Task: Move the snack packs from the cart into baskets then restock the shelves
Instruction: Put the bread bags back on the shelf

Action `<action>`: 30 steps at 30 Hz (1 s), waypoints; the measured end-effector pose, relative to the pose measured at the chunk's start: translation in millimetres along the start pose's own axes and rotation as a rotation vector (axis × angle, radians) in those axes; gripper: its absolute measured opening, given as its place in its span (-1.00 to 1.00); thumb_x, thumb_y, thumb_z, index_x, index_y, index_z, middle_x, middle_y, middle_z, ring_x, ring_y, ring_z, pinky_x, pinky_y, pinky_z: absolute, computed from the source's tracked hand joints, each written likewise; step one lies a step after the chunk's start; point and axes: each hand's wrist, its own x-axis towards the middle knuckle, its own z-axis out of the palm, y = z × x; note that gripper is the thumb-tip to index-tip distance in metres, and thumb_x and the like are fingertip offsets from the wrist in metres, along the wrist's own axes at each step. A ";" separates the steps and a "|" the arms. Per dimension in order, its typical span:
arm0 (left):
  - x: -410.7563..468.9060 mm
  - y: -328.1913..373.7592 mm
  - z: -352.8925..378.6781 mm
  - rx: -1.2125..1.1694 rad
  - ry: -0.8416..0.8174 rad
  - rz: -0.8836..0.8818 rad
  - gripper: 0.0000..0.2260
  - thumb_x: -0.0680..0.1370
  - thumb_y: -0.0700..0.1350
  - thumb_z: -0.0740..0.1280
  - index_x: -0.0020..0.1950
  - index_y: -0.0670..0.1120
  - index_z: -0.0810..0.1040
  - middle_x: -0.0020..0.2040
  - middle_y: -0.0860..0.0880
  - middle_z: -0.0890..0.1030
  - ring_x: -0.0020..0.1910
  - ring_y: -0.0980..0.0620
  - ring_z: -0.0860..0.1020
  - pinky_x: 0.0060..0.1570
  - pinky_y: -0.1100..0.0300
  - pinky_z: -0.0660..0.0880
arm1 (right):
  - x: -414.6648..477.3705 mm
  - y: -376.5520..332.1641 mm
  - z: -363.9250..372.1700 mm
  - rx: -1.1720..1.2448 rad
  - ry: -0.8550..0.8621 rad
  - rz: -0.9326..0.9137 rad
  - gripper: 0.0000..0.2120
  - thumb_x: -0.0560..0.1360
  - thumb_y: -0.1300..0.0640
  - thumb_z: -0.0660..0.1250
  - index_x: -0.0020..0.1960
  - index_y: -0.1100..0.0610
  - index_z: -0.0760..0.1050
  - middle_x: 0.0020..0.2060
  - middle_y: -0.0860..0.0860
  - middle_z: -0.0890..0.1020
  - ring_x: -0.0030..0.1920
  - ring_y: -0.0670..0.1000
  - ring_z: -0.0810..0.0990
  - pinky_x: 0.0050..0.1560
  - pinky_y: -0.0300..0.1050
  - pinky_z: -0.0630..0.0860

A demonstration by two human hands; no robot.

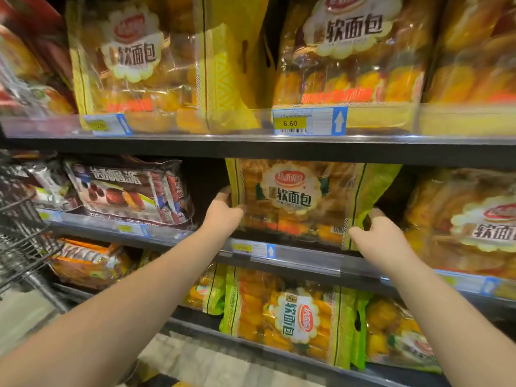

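A green-edged soft bread pack point(296, 202) stands upright on the middle shelf point(304, 256), just behind its front rail. My left hand point(223, 215) grips the pack's left edge, thumb in front and fingers behind. At the lower right corner of the pack, my right hand point(382, 236) holds the green side flap, fingers curled around it. Both arms reach up from the bottom of the view.
A brown snack pack point(131, 191) lies left of a dark gap on the same shelf. More bread packs point(469, 219) stand right. The upper shelf carries yellow bread packs point(351, 51) and a 6.60 price tag point(290, 123). A wire cart point(19, 233) stands at left.
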 end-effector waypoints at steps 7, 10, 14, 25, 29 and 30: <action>23.7 1.5 6.4 -0.034 -0.039 -0.138 -0.54 0.48 -0.14 0.54 0.31 0.07 0.46 0.16 0.01 0.62 0.18 -0.06 0.59 0.28 -0.12 0.54 | 15.1 -8.2 -4.8 0.031 -0.079 0.074 -0.33 0.63 0.00 0.30 0.62 0.14 0.08 0.52 0.15 0.33 0.44 0.22 0.40 0.25 0.03 0.46; 24.8 8.4 11.3 -0.099 -0.013 -0.159 -0.62 0.50 -0.15 0.54 0.25 0.02 0.51 0.12 0.01 0.62 0.16 -0.04 0.57 0.27 -0.02 0.52 | 22.1 -11.4 -1.9 0.070 -0.064 0.128 -0.40 0.64 0.01 0.30 0.57 0.19 0.18 0.45 0.18 0.39 0.40 0.23 0.41 0.13 -0.03 0.41; 38.0 11.6 16.4 -0.087 0.025 -0.088 -0.61 0.48 -0.06 0.52 0.28 0.02 0.55 0.13 0.03 0.64 0.12 0.01 0.59 0.14 0.06 0.58 | 34.2 -22.2 3.4 0.190 -0.061 0.230 -0.41 0.62 0.03 0.35 0.53 0.26 0.25 0.39 0.24 0.41 0.38 0.27 0.42 0.28 0.10 0.45; 75.7 -25.7 28.2 0.082 -0.059 0.006 -0.38 0.34 0.11 0.57 0.36 0.05 0.51 0.18 0.08 0.66 0.19 0.05 0.63 0.23 0.01 0.58 | 60.9 -20.7 7.3 0.126 -0.098 0.218 -0.36 0.61 0.06 0.35 0.59 0.17 0.18 0.44 0.23 0.39 0.37 0.29 0.42 0.19 0.06 0.43; 23.5 7.5 21.5 0.175 -0.096 -0.012 -0.40 0.54 -0.16 0.48 0.51 0.01 0.31 0.34 -0.04 0.49 0.30 -0.04 0.48 0.27 0.10 0.42 | 53.3 -15.4 15.0 0.053 -0.123 0.238 -0.43 0.62 0.02 0.32 0.53 0.26 0.27 0.35 0.23 0.45 0.30 0.28 0.46 0.05 0.00 0.41; 20.7 8.6 21.3 0.211 -0.120 -0.028 -0.43 0.56 -0.14 0.46 0.51 -0.02 0.32 0.33 -0.07 0.49 0.31 -0.07 0.48 0.26 0.10 0.41 | 51.3 -15.9 16.6 0.029 -0.129 0.230 -0.46 0.63 0.01 0.29 0.50 0.29 0.31 0.32 0.24 0.47 0.28 0.27 0.47 0.04 0.00 0.41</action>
